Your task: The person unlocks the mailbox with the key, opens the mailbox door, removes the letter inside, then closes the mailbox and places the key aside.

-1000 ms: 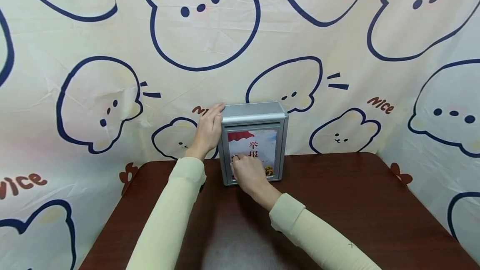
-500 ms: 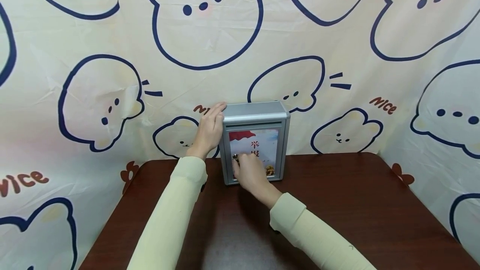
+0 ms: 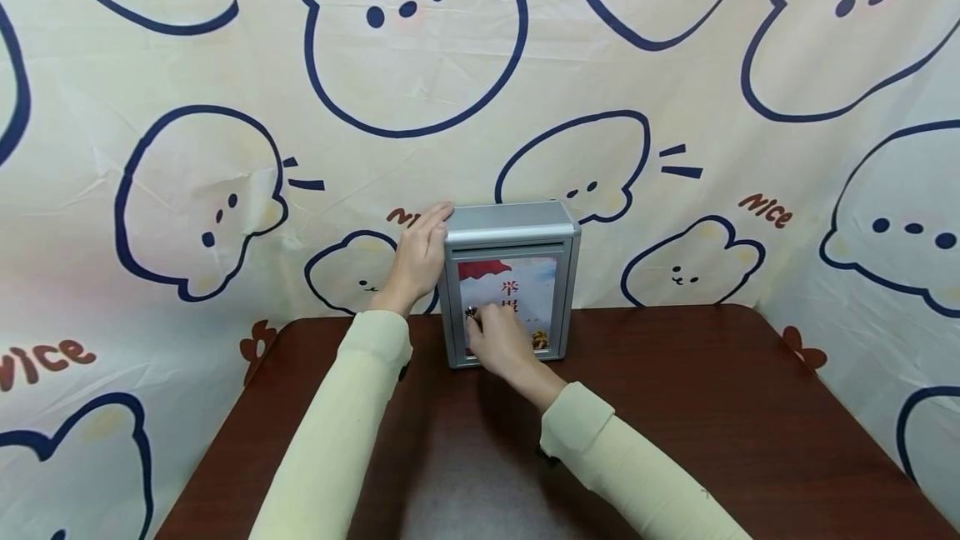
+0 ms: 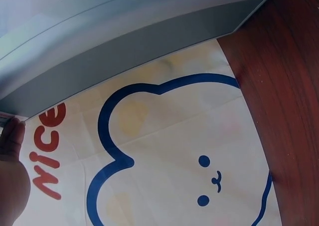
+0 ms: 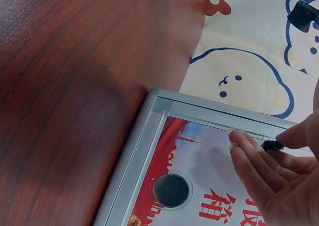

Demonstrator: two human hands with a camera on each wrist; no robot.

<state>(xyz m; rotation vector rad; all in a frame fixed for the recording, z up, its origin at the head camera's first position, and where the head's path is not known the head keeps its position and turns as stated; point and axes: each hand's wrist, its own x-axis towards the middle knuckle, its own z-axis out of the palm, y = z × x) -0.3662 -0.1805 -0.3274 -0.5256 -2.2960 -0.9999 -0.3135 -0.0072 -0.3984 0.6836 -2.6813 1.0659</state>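
A grey metal report box (image 3: 517, 233) stands upright on the table, its front panel bearing a printed sheet with red characters. My left hand (image 3: 417, 261) rests on its upper left corner with fingers extended; in the left wrist view only part of that hand (image 4: 12, 171) shows at the edge. Near the left edge of the front panel, the thumb and forefinger of my right hand (image 3: 504, 342) pinch a small black-headed key (image 5: 272, 145). The key's tip and the place where it meets the box are hidden. A round dark disc (image 5: 171, 190) lies low on the panel.
The box stands near the far edge of a dark reddish-brown table (image 3: 660, 407). Close behind hangs a cream cloth (image 3: 450, 165) with blue animal outlines, which also runs along both sides. A small black object (image 5: 303, 16) shows at the right wrist view's upper right.
My right fingers have turned slightly, and more of the dark key shows beside them. My left hand and the box hold their places; the head view has shifted a little.
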